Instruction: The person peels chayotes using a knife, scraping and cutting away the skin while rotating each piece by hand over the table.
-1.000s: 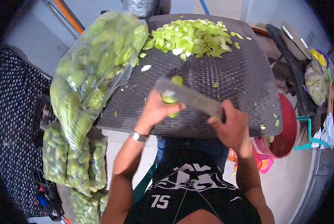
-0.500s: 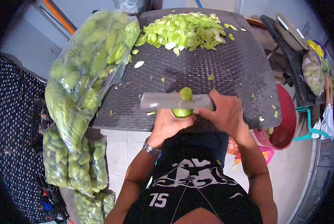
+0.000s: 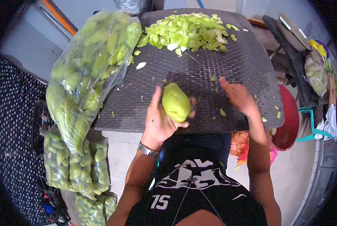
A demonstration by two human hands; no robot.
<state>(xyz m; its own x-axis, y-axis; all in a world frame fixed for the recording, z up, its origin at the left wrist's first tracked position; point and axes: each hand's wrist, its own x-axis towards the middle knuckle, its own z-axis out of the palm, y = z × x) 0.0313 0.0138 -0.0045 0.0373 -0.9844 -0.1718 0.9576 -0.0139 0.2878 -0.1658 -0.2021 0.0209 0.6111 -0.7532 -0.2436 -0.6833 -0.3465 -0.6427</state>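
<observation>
My left hand [image 3: 161, 118] is palm up, its fingers curled round a pale green chayote [image 3: 176, 103]. The pear-shaped chayote lies with its narrow end away from me, over the near part of the table. To its right, apart from it, my right hand [image 3: 238, 97] is closed with the thumb pointing forward. A knife [image 3: 198, 63] reaches forward and left from that hand; its blade is seen nearly edge-on as a thin line, and its handle is hidden in my grip. A heap of green cut pieces [image 3: 187, 32] lies at the far side.
On the left of the dark woven-pattern table [image 3: 138, 94] lies a big clear bag [image 3: 89, 71] of green fruit. More filled bags [image 3: 76, 162] stand on the floor below. A red basin [image 3: 287, 120] and a turquoise stool [image 3: 307, 124] are at right. Scraps dot the tabletop.
The knife blade has come off the chayote, and my right hand has moved right and turned. My left hand has opened out and tipped the chayote, now showing its whole side.
</observation>
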